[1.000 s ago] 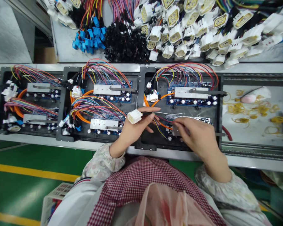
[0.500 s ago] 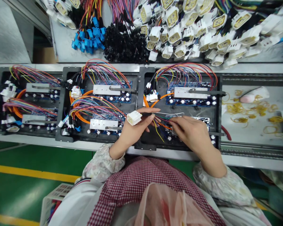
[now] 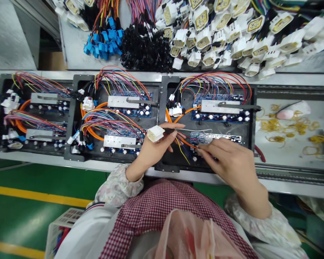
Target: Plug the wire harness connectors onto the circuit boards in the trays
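- Your left hand (image 3: 158, 144) holds a harness (image 3: 169, 130) between thumb and fingers, over the left side of the right tray (image 3: 162, 163).
- The harness's white connector (image 3: 155, 133) sits above the base of your thumb, its face turned left.
- Loose wires run right from your left hand: a white wire (image 3: 196, 130) bends back near the lower board (image 3: 198, 135); a yellow wire (image 3: 184, 154) slants down toward the tray's near edge.
- Your right hand (image 3: 230, 158) is over the lower board, thumb and fingertips drawn narrow at its left part; whether they grip a wire, you cannot tell from this view.
- An orange cable (image 3: 188, 144) reaches the board just beside those fingertips.
- Your right hand covers much of the lower board.
- The upper board (image 3: 196, 116) lies beyond it in the same tray, wired, with a metal bar (image 3: 220, 107) across it.
- The middle tray (image 3: 74, 136), to the left, bears two wired boards.
- White plugs (image 3: 203, 39), blue plugs (image 3: 104, 42) and black plugs (image 3: 145, 50) lie on the shelf (image 3: 72, 59) beyond the trays.
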{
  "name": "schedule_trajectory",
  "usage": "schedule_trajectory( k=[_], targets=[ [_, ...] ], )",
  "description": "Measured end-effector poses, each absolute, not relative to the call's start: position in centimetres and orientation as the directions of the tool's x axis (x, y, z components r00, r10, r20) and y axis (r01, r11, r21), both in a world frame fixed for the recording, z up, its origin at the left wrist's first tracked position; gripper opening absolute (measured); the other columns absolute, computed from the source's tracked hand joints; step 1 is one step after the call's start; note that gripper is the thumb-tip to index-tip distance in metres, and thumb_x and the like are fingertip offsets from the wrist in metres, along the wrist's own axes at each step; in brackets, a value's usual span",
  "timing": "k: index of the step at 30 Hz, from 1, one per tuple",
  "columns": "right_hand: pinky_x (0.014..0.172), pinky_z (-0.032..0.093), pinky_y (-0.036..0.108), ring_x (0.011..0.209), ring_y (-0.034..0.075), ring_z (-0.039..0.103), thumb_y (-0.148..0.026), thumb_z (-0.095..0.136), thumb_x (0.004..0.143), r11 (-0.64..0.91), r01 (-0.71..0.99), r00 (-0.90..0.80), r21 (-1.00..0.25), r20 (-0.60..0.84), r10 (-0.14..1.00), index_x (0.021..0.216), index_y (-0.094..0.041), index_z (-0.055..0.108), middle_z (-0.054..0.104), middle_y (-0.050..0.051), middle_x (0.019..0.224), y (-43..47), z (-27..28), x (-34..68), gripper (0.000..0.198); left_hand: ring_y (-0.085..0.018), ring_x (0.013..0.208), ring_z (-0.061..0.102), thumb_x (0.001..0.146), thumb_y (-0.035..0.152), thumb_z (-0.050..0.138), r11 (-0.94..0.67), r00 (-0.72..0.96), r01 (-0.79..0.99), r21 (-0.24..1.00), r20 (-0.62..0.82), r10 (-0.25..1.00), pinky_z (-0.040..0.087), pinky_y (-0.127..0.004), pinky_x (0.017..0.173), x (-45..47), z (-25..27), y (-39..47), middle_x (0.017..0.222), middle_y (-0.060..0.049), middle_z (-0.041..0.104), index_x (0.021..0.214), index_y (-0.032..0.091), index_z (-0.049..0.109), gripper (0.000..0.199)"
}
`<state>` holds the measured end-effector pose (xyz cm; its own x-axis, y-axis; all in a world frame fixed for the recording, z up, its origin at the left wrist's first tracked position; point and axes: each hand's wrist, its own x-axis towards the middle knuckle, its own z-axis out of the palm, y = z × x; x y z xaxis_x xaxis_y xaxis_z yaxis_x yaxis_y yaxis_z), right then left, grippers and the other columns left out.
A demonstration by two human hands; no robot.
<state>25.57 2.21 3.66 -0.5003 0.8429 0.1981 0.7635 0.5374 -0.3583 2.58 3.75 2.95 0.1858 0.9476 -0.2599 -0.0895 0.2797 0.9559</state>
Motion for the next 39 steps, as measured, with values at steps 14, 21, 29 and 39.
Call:
schedule_trajectory(
  k=[14,21,29,39],
  targets=[
    [0.057,0.039,0.028,0.06,0.017,0.064,-0.028,0.048,0.099,0.413,0.82,-0.386,-0.397,0.149,0.91,0.096,-0.02,0.067,0.07,0.003,0.073,4.2,0.1,24.9,0.021,-0.017,0.078,0.076,0.089,0.031,0.067,0.353,0.214,-0.166,0.921,-0.316,0.924,0.057,-0.018,0.054,2.6,3.4,3.6,0.091,-0.008,0.077,0.113,0.016,0.07,0.029],
    [0.057,0.037,0.029,0.061,0.017,0.063,-0.029,0.047,0.099,0.426,0.83,-0.403,-0.359,0.14,0.904,0.096,-0.02,0.067,0.07,0.003,0.073,4.2,0.0,24.9,0.022,-0.016,0.079,0.075,0.091,0.029,0.064,0.347,0.216,-0.14,0.927,-0.314,0.925,0.057,-0.019,0.056,2.7,3.7,3.4,0.092,-0.007,0.077,0.113,0.017,0.069,0.026],
    [0.055,0.036,0.028,0.056,0.016,0.061,-0.029,0.047,0.099,0.423,0.834,-0.38,-0.355,0.185,0.906,0.095,-0.019,0.067,0.068,0.003,0.068,4.2,0.0,24.9,0.023,-0.017,0.082,0.076,0.092,0.03,0.064,0.343,0.216,-0.145,0.928,-0.308,0.926,0.057,-0.018,0.055,2.8,3.4,3.5,0.094,-0.008,0.077,0.116,0.016,0.068,0.029],
    [0.06,0.043,0.029,0.069,0.018,0.068,-0.03,0.05,0.099,0.464,0.795,-0.434,-0.391,0.169,0.885,0.098,-0.02,0.071,0.075,0.004,0.081,4.1,0.9,25.3,0.023,-0.019,0.082,0.077,0.091,0.032,0.065,0.361,0.201,-0.15,0.92,-0.329,0.923,0.058,-0.018,0.054,2.7,3.2,3.5,0.096,-0.009,0.078,0.129,0.018,0.063,0.04]
  ],
)
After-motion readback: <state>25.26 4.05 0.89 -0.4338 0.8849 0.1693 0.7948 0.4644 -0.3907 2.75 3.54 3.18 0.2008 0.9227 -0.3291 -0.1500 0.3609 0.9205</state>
